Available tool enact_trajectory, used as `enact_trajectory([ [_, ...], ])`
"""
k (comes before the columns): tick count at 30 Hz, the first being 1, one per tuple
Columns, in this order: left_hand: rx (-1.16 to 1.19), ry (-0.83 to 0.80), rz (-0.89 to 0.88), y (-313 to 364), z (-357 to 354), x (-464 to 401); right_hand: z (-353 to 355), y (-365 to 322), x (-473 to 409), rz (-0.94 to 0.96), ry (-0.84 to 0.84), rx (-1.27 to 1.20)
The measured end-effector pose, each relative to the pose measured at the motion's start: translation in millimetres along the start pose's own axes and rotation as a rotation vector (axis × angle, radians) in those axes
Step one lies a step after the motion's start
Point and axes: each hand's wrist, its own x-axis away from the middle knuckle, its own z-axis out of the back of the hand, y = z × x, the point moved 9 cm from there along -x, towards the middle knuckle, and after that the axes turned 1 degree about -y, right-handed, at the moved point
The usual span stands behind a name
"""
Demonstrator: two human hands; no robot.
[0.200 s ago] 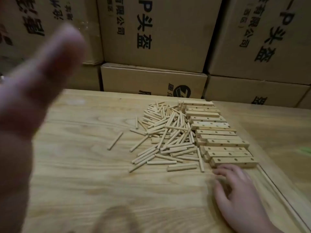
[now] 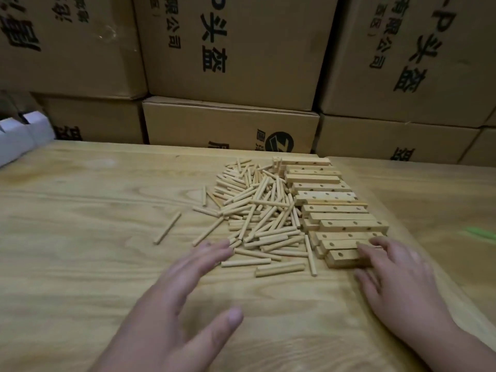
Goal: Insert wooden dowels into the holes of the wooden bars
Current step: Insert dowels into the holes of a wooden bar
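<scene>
Centrally in the frame, a loose pile of short pale wooden dowels (image 2: 257,218) is spread on the light wooden table (image 2: 80,264), with a row of drilled rectangular wooden bars (image 2: 330,208) just to its right. The nearest bar (image 2: 342,257) is gripped by the curled right hand (image 2: 397,280) at lower right. The left hand (image 2: 177,296) is held flat, fingers spread, its fingertips at the pile's near edge. Brown printed cardboard boxes (image 2: 230,49) are stacked across the top.

head view, looking down, close.
</scene>
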Motion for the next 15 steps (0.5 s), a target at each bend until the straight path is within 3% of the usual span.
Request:
enact_trajectory([
  [6,-0.165,-0.115,0.095,-50.3,-69.2,3.9,1.6,1.5,-15.5,0.214,0.087,0.120],
  [9,-0.133,-0.081,0.093,-50.9,-73.2,2.3,7.9,-4.0,-11.8,0.243,0.124,0.125],
  [13,-0.087,0.025,0.126,-46.3,-55.0,-2.9,27.8,-20.8,-9.7,0.202,0.171,-0.016],
  [15,0.025,0.074,0.115,-41.5,-53.7,-11.2,39.3,-46.4,-13.6,0.205,0.145,-0.245],
])
